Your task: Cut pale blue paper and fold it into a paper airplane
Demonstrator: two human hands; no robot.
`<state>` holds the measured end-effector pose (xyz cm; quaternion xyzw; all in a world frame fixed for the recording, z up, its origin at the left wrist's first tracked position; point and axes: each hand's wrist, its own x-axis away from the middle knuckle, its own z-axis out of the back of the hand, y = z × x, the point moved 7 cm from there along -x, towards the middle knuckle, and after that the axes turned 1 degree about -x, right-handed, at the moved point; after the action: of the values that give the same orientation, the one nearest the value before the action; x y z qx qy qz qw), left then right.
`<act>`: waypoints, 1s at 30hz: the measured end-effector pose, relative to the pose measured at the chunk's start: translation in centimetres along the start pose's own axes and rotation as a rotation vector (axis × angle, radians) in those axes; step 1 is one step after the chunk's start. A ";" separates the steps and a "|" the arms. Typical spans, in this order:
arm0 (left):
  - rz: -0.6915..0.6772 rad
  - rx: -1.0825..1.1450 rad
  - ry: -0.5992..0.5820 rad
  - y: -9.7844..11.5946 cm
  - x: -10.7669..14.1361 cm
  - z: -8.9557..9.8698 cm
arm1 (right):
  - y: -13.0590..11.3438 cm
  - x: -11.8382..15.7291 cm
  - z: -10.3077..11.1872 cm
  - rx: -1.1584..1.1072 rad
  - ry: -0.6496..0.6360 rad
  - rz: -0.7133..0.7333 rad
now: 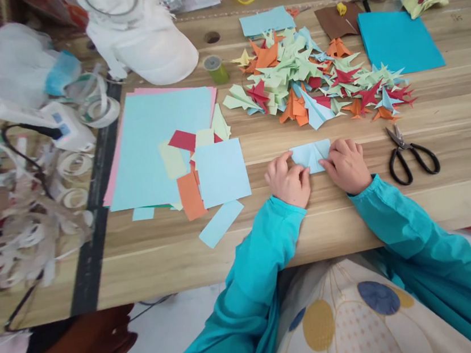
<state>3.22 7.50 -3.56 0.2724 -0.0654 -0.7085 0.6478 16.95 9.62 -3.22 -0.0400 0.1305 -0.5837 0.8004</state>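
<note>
A small light-blue paper [312, 153], folded into a rectangle with slanting creases near its middle, lies on the wooden table. My left hand [290, 180] grips its left end, thumb and fingers pressed on the lower edge. On the right end, my right hand [347, 166] pinches the paper with thumb and forefinger. To the left lie a flat light-blue square [223, 172] and a narrow light-blue strip [222, 224]. Black-handled scissors [412, 155] rest to the right of my right hand, blades a little apart. Beyond my hands spreads a heap of folded paper pieces [295, 72] in green, orange, red and blue.
Large light-blue sheets [150, 147] lie at the left, with coloured scraps beside them. A stack of bright-blue paper [400, 42] lies at the back right. A thread spool [216, 70] stands near a white cloth bundle [141, 39]. Tangled ribbons and tape rolls [73, 179] crowd the far left.
</note>
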 end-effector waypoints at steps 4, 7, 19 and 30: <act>0.021 -0.036 -0.041 0.0 -0.1 -0.3 | -0.3 -0.3 -0.1 0.094 -0.045 0.000; 0.019 -0.069 -0.071 0.1 -0.2 -0.5 | -0.4 -0.5 -0.3 0.123 -0.064 0.014; 0.013 -0.098 -0.122 0.2 -0.2 -0.7 | -0.3 -0.5 -0.7 0.107 -0.069 -0.011; 0.017 -0.047 -0.176 -0.1 -0.2 -0.5 | -0.3 -0.3 -0.7 0.120 -0.028 -0.061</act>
<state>3.39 7.81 -3.99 0.1932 -0.1075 -0.7254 0.6518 16.46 9.87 -3.78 -0.0041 0.0828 -0.6140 0.7850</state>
